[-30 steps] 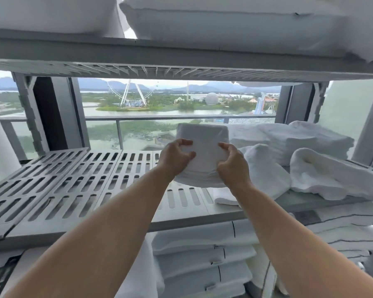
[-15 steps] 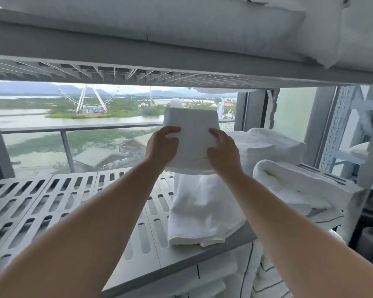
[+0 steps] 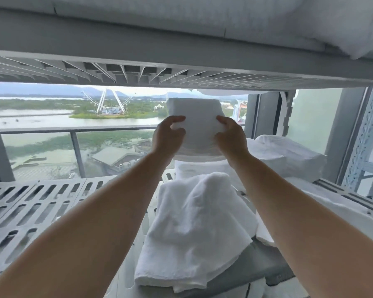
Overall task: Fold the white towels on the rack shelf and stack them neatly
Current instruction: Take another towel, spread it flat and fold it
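- My left hand (image 3: 168, 137) grips the left edge of a folded towel (image 3: 194, 114). The thumb lies across the face nearest me and the fingers curl round behind it.
- My right hand (image 3: 232, 137) grips the right edge of the same towel in the same way, thumb in front.
- Between my two hands the folded towel is held up in the air, above the slatted shelf (image 3: 30, 207) and just under the upper shelf (image 3: 181, 61). Its lower edge hangs just over a white stack (image 3: 200, 168) at the back; I cannot tell whether the two touch.
- Nearer to me a loose towel (image 3: 194, 229) lies crumpled on the shelf between my forearms, with one corner reaching the front edge.
- To the right a rumpled heap of towels (image 3: 286, 153) sits on the same shelf, beside my right wrist.
- White bedding (image 3: 202, 16) rests on the upper shelf.
- Behind the rack is a window with a balcony rail (image 3: 73, 131), water beyond it and a big wheel (image 3: 107, 102) on the far bank.
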### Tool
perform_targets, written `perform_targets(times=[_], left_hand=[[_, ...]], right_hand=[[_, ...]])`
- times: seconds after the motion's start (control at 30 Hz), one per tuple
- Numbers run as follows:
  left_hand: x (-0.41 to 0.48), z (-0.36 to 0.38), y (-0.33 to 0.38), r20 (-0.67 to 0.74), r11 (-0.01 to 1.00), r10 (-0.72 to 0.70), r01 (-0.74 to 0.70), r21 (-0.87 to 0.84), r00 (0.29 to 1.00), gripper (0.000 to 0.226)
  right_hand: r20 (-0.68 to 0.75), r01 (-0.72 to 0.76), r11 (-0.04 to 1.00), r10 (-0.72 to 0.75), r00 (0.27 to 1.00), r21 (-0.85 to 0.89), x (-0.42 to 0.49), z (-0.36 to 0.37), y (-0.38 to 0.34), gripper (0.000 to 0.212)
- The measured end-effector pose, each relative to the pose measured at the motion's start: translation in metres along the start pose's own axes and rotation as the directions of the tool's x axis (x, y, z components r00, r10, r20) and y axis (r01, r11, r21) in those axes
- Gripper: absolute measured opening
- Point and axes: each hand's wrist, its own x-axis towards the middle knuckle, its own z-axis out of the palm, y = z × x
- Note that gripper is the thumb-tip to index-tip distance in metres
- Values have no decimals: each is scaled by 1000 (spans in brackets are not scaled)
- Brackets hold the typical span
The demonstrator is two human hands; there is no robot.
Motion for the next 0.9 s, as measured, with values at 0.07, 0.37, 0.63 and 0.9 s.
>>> perform_targets(times=[0.07, 0.37, 0.63, 0.9], left_hand=[[7, 13, 1, -28, 1000, -7, 7, 20, 1000, 44], [42, 64, -25, -149, 981, -41, 68, 184, 988, 36], [53, 81, -58, -31, 907, -284, 280, 314, 958, 29], [69, 78, -72, 104, 874, -368, 305, 379, 924, 40]], right_hand=[[17, 7, 1000, -7, 1000, 15, 15, -3, 8, 68], [178, 46, 998, -51, 983, 30, 71, 2, 60, 64], [300, -7, 989, 52, 952, -148, 76, 25, 101, 53], [312, 9, 978, 58, 948, -209, 80, 31, 109, 44]])
